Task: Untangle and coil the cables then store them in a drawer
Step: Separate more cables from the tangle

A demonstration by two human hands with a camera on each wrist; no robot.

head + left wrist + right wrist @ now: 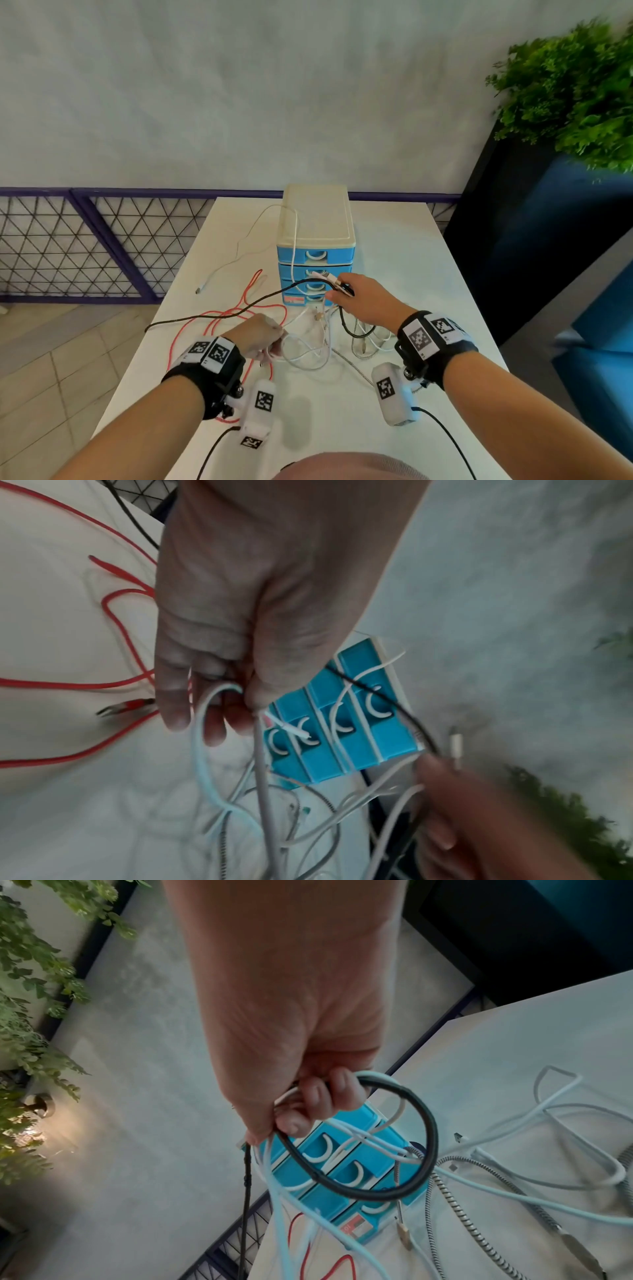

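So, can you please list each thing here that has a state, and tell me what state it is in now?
Drawer unit: all drawers closed.
Black cable: uncoiled, one end raised.
White cables: tangled on the table.
Red cable: loose on the table.
Braided cable: loose on the table.
Left hand: grip on white cables.
Right hand: grip on black and white cable ends.

Both arms reach forward, left grip (pixel 262 337) and right grip (pixel 359 298) curled closed, right farther out.
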